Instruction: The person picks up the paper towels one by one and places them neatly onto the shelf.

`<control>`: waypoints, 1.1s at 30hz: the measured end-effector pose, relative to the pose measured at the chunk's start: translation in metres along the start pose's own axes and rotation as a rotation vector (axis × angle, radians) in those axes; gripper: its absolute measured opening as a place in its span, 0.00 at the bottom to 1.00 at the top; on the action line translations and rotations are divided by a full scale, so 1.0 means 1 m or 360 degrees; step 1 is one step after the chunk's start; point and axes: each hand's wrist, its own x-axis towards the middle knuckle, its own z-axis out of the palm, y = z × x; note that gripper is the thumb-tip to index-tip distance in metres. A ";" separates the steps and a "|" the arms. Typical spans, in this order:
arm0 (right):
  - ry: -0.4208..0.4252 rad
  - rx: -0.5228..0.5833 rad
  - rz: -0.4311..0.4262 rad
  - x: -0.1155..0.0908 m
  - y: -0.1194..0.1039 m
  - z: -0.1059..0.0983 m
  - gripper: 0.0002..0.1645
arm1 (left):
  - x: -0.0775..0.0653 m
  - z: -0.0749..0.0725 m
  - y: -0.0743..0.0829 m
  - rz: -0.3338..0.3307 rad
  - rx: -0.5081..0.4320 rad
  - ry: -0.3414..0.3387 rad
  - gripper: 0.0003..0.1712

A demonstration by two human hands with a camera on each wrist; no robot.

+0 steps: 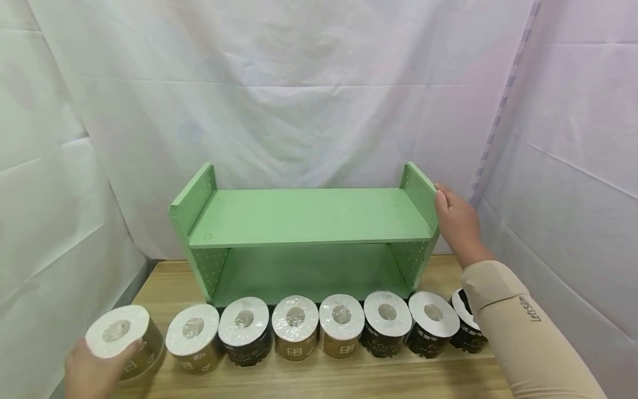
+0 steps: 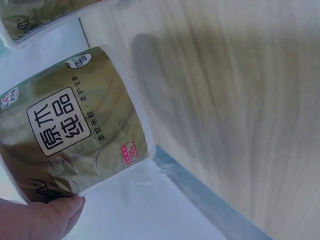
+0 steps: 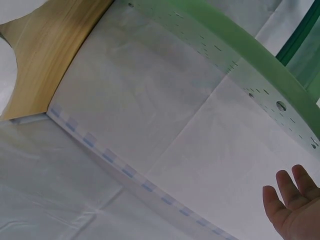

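Observation:
At the far left of the row, my left hand [image 1: 94, 368] grips a toilet paper roll [image 1: 132, 324] with a gold-brown wrapper and a white top. The left wrist view shows the thumb on the lower edge of this roll [image 2: 75, 120], which is tilted there and casts a shadow on the wood. My right hand [image 1: 456, 219] is at the outer side of the right panel of a green two-tier shelf [image 1: 309, 213]. In the right wrist view its fingers [image 3: 287, 192] are extended and spread, close to the perforated green panel [image 3: 240, 75].
Several more rolls stand upright in a row before the shelf, some in gold-brown wrappers [image 1: 294, 350] and others in black [image 1: 382, 342]. Everything stands on a wooden table [image 1: 279, 382]. White curtains [image 1: 299, 111] hang behind and on both sides.

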 end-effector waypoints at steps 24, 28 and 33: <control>-0.0028 -0.0022 -0.0022 0.002 0.002 0.003 0.37 | -0.002 -0.029 0.033 0.0079 -0.0111 0.0134 0.56; -0.0027 -0.0013 -0.0011 0.003 0.002 0.003 0.37 | -0.001 -0.033 0.039 0.0192 -0.0148 0.0209 0.52; -0.0008 -0.0009 -0.0007 0.004 0.002 0.003 0.37 | -0.003 -0.039 0.051 0.0273 -0.0173 0.0279 0.50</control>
